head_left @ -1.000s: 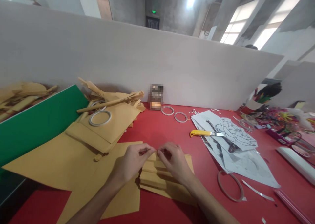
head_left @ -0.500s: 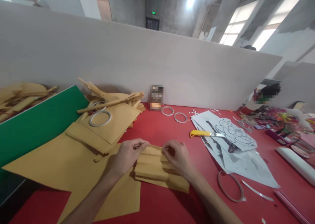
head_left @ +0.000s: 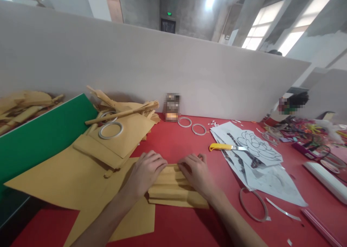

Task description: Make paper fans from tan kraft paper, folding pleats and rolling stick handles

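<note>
A sheet of brown kraft paper [head_left: 177, 196] with several crosswise creases lies before me on the red table. At its far left corner, my left hand [head_left: 148, 169] has its fingers closed on the edge. My right hand [head_left: 195, 173] grips the same far edge further right, thumb and fingers together. Between the two hands a narrow strip of the edge shows; the corners are hidden under my fingers. Larger flat kraft sheets [head_left: 89, 189] spread out under and beside my left forearm.
Rolled and folded kraft paper with a white ring [head_left: 110, 130] is heaped at left beside a green board [head_left: 48, 142]. On the right are a yellow utility knife [head_left: 221, 147], printed drawings [head_left: 260, 145] and a loose ring [head_left: 253, 204]. A white partition [head_left: 173, 66] stands behind.
My left hand has turned palm-down, its fingers now laid over the far edge. The edge between my hands has been folded or pressed down slightly toward me.
</note>
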A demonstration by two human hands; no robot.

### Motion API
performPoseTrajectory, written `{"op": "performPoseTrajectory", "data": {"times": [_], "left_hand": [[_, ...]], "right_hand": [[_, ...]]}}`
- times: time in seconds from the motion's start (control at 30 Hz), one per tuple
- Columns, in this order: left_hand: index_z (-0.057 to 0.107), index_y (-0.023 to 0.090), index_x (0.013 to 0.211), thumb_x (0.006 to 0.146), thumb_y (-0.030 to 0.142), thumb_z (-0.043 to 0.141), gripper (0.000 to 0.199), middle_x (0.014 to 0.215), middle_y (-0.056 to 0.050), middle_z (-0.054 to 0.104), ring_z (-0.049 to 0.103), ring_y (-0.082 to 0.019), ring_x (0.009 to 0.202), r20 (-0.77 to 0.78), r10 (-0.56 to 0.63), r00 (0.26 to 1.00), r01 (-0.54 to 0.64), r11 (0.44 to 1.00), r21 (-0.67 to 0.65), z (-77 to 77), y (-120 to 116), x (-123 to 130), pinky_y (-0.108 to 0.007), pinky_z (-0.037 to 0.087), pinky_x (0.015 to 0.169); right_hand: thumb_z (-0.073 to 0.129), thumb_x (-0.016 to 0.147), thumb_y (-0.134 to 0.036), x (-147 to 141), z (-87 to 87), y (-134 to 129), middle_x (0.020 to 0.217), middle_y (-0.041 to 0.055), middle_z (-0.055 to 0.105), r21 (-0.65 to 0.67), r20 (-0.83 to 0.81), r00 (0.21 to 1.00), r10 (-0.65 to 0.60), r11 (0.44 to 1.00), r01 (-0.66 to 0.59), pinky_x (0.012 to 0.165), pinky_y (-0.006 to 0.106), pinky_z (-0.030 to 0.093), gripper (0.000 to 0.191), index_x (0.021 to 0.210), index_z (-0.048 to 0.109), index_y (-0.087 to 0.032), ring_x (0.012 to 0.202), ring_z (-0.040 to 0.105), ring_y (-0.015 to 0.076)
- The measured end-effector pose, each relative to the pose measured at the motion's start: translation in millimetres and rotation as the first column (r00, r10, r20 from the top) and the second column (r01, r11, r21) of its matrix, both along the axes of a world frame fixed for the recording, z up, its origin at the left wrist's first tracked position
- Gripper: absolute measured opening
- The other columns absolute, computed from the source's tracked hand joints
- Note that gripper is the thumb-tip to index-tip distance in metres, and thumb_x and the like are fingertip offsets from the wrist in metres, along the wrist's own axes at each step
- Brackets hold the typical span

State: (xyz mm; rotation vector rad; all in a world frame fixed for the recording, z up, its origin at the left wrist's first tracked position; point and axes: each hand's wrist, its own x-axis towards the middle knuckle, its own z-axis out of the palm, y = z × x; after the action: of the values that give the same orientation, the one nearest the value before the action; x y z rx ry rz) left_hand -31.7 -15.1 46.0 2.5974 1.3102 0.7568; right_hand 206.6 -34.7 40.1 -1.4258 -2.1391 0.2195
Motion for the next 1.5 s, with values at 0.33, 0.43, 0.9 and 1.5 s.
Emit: {"op": "performPoseTrajectory", "data": {"times": [0.33,0.43,0.9,1.5], "left_hand": [[0.076,0.022,0.098,0.11,0.024,0.05,0.029,0.093,-0.004,0.073,0.064,-0.023,0.09,0.047,-0.032,0.998,0.034,0.998,-0.044,-6.5,11,-12,-0.036,0.044,0.086],[0.075,0.022,0.098,0.109,0.019,0.05,0.027,0.094,-0.004,0.072,0.064,-0.022,0.091,0.022,-0.084,0.996,0.085,0.994,-0.062,-7.9,13,-16,-0.037,0.045,0.088],[0.07,0.022,0.108,0.101,0.024,0.051,0.021,0.095,-0.004,0.071,0.067,-0.02,0.089,0.293,0.068,0.954,-0.009,0.981,-0.196,-1.2,3,-5,-0.031,0.05,0.085],[0.053,0.03,0.144,0.111,0.045,0.041,0.038,0.106,-0.002,0.076,0.074,-0.02,0.099,0.609,0.236,0.758,0.136,0.855,-0.501,1.2,-18,13,-0.031,0.057,0.09]], "right_hand": [[0.056,0.105,-0.008,19,-4.1,12,0.094,0.0022,0.075,0.061,0.207,0.978,0.036,0.997,-0.049,0.087,0.036,0.031,0.021,0.097,0.069,-0.023,0.092,0.064,0.02],[0.058,0.105,-0.007,27,-8.2,15,0.095,0.0031,0.075,0.096,0.277,0.959,0.054,0.992,-0.084,0.087,0.036,0.032,0.02,0.099,0.07,-0.023,0.092,0.063,0.0206],[0.053,0.109,-0.015,8,16.5,3,0.111,0.008,0.076,0.231,0.228,0.974,0.019,0.97,-0.073,0.092,0.04,0.037,0.02,0.116,0.069,-0.024,0.102,0.066,0.0249],[0.06,0.096,-0.011,-41,21.0,-15,0.109,0.0065,0.076,-0.115,-0.149,0.984,0.097,0.987,-0.114,0.081,0.032,0.05,0.034,0.127,0.066,-0.025,0.096,0.071,0.0234]]}}
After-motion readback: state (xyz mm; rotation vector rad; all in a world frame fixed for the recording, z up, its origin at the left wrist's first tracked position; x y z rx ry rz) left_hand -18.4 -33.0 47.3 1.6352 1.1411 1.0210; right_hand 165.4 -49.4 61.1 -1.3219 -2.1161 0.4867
